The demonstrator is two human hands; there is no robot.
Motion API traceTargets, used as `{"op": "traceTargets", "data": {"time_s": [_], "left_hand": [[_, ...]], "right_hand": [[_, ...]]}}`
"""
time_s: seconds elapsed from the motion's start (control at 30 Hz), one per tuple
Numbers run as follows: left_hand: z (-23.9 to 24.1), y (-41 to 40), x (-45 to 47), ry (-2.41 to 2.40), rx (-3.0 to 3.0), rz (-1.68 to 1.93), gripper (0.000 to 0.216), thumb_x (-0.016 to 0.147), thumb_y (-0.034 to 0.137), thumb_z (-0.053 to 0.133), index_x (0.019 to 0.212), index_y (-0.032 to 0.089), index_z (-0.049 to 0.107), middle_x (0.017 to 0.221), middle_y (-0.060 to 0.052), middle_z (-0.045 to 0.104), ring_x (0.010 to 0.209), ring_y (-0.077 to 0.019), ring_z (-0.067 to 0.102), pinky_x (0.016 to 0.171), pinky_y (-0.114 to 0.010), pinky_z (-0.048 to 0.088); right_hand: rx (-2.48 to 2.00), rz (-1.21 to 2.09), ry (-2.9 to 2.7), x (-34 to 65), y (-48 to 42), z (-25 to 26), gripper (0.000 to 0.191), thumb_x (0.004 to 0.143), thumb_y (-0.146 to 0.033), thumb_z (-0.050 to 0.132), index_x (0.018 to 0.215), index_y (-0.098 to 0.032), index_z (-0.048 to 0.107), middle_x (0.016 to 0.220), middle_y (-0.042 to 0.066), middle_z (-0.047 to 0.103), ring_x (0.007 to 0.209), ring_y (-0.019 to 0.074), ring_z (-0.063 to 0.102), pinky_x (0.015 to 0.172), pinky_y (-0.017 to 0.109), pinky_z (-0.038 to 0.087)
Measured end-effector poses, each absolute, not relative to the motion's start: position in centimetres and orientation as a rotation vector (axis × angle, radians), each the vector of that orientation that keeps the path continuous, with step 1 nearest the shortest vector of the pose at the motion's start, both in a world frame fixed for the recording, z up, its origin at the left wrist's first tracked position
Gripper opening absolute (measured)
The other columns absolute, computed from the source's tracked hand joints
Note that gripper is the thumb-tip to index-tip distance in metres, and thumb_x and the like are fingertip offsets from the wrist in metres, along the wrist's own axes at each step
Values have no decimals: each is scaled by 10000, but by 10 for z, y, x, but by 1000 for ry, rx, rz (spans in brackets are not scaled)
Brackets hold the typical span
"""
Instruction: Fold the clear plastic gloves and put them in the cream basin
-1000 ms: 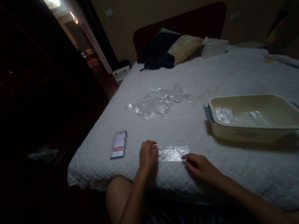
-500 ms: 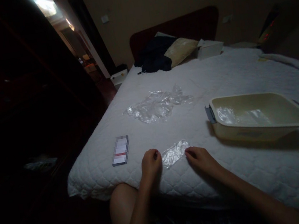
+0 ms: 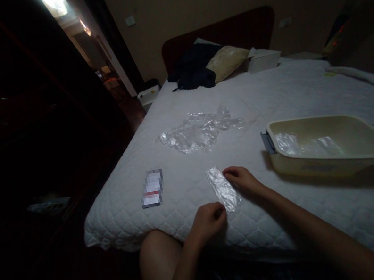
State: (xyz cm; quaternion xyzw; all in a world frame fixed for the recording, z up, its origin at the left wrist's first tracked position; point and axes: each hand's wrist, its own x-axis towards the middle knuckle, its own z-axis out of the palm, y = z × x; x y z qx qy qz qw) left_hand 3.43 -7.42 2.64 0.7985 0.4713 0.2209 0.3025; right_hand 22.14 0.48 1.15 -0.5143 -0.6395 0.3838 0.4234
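A folded clear plastic bag (image 3: 222,188) lies on the white quilted bed cover, its long side running away from me. My left hand (image 3: 207,220) is closed, with thumb and fingertips pinched at the bag's near left corner. At the bag's far right edge, my right hand (image 3: 244,179) holds the film between thumb and fingers. Farther up the bed spreads a crumpled heap of clear plastic bags (image 3: 198,131). To the right stands a cream plastic basin (image 3: 314,162) with grey handles, and flat pieces of clear plastic (image 3: 290,143) lie inside it.
A phone (image 3: 152,189) with a blurred screen lies left of my hands. Dark clothing (image 3: 193,69), a beige pillow (image 3: 227,62) and a white box (image 3: 263,59) sit by the headboard (image 3: 253,23). The bed's left edge (image 3: 113,171) drops to a dark floor.
The folded bag has turned from lying crosswise to pointing away from me. My left hand has come nearer and rightward; my right hand has shifted slightly farther up the bed.
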Motion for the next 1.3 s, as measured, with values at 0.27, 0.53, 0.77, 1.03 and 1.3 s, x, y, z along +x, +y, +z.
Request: {"op": "traceTargets", "data": {"time_s": [0.27, 0.53, 0.77, 1.03, 1.3], "left_hand": [[21, -66, 26, 1229, 2137, 702, 181, 793, 230, 457, 869, 181, 615, 776, -25, 603, 693, -130, 543, 651, -229, 418], [12, -50, 26, 1501, 2500, 664, 298, 870, 241, 339, 1085, 238, 546, 965, -63, 584, 769, -146, 531, 662, -241, 403], [2, -42, 32, 1522, 2500, 651, 252, 862, 244, 366, 919, 219, 610, 852, -55, 588, 770, -162, 514, 686, -254, 393], [0, -40, 30, 1473, 2341, 837, 211, 849, 255, 423, 917, 208, 617, 868, -45, 596, 785, -146, 545, 706, -244, 416], [3, -40, 30, 1446, 2097, 980, 151, 807, 224, 491, 855, 201, 633, 821, -22, 605, 767, -136, 562, 707, -236, 429]], "right_hand": [[-1246, 694, -1835, 239, -3, 9, 216, 789, -253, 473, 912, -176, 633, 859, 60, 660, 788, 180, 609, 735, 330, 481], [-1070, 331, -2260, 257, -22, 11, 282, 872, -285, 382, 1030, -232, 610, 1003, 84, 635, 893, 193, 590, 760, 369, 484], [-1105, 245, -2341, 253, -20, 6, 301, 879, -266, 369, 1083, -237, 588, 1048, 92, 624, 903, 201, 594, 757, 363, 490], [-1087, 325, -2268, 253, -17, 5, 301, 882, -293, 377, 1107, -238, 570, 1081, 78, 612, 969, 194, 576, 825, 363, 473], [-1113, 255, -2306, 245, -14, 5, 300, 875, -241, 388, 1120, -230, 560, 1118, 82, 591, 980, 186, 576, 809, 327, 479]]}}
